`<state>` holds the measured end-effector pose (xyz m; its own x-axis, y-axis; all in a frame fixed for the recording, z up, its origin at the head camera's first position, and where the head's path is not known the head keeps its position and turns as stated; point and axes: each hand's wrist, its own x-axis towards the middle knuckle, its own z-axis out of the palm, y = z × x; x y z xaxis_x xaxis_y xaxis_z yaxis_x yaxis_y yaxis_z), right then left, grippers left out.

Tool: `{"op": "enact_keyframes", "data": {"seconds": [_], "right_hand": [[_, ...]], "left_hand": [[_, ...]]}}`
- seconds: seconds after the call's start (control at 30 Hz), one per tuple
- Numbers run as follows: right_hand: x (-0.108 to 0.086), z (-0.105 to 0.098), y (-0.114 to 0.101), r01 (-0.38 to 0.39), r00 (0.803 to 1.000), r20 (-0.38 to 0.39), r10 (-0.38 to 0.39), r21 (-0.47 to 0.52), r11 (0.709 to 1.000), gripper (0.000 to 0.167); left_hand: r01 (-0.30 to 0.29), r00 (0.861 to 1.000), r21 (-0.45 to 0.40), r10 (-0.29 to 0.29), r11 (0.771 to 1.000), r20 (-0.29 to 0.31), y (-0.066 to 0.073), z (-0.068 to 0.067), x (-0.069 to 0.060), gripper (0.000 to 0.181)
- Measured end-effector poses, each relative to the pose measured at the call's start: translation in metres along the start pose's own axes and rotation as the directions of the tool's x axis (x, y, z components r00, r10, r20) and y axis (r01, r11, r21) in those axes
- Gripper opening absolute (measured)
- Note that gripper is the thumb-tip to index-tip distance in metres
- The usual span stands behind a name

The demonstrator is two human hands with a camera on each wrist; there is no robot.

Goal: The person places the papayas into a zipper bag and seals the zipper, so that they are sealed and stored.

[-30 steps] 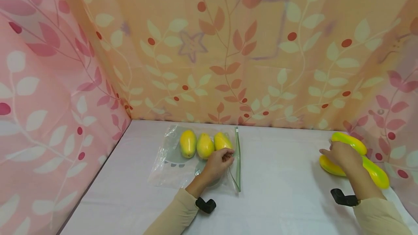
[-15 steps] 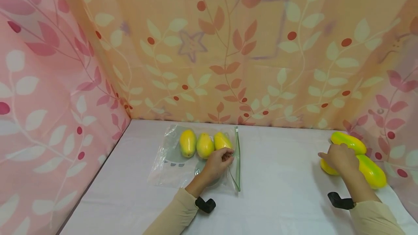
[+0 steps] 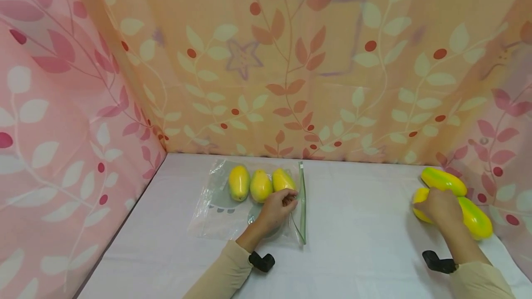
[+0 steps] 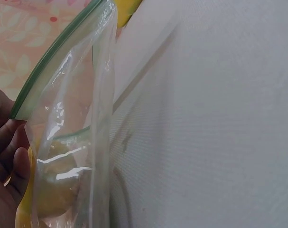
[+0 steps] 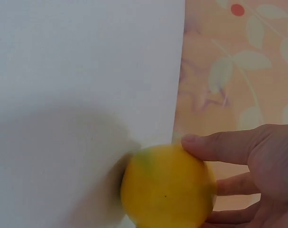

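A clear zip bag [image 3: 216, 216] with a green seal lies at centre-left, three yellow mangoes [image 3: 239, 182] in it. My left hand [image 3: 276, 211] pinches the bag's edge by the seal; in the left wrist view the fingers of that hand [image 4: 8, 156] hold the green strip, and the bag's mouth gapes. At the far right my right hand [image 3: 442, 206] grips a yellow mango [image 3: 421, 205]. The right wrist view shows this mango [image 5: 167, 187] with the thumb and fingers of the hand [image 5: 257, 166] around its side.
Two more yellow-green mangoes, one behind [image 3: 444, 181] and one to the right [image 3: 475, 218] of my right hand, lie near the table's right edge. Patterned curtains [image 3: 291, 59] rise behind the white table [image 3: 353, 225] and at both sides.
My right hand has closed its fingers round the left mango of the right group, which has shifted and turned slightly. My left hand and the bag have stayed in place.
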<state>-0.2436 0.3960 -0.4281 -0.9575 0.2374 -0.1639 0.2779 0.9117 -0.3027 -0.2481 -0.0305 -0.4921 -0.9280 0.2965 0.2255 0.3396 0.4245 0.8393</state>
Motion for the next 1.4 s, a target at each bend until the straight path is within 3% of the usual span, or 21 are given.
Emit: {"op": "enact_keyframes", "data": {"seconds": [0.17, 0.27, 0.77, 1.1, 1.4], "right_hand": [[-0.002, 0.002, 0.002, -0.017, 1.000, 0.000, 0.017, 0.068, 0.998, 0.072], [-0.002, 0.004, 0.005, -0.011, 1.000, -0.002, 0.012, 0.055, 0.998, 0.076], [-0.002, 0.009, 0.011, 0.025, 0.997, -0.076, -0.022, 0.048, 0.999, 0.076], [-0.004, 0.008, 0.013, 0.003, 0.998, -0.057, 0.001, 0.075, 0.997, 0.080], [0.000, 0.004, 0.012, -0.104, 0.994, 0.045, 0.101, 0.078, 0.991, 0.085]], "left_hand": [[-0.003, 1.000, 0.003, 0.003, 1.000, -0.003, 0.001, 0.000, 0.000, 0.022], [-0.004, 1.000, 0.009, 0.005, 1.000, -0.006, 0.000, 0.000, 0.000, 0.022], [0.004, 1.000, 0.010, -0.004, 1.000, -0.009, 0.000, 0.001, -0.001, 0.022], [0.037, 0.999, 0.001, -0.037, 0.999, 0.000, 0.003, 0.000, -0.001, 0.023], [0.019, 1.000, 0.000, -0.019, 1.000, -0.017, 0.003, 0.001, -0.001, 0.023]]}}
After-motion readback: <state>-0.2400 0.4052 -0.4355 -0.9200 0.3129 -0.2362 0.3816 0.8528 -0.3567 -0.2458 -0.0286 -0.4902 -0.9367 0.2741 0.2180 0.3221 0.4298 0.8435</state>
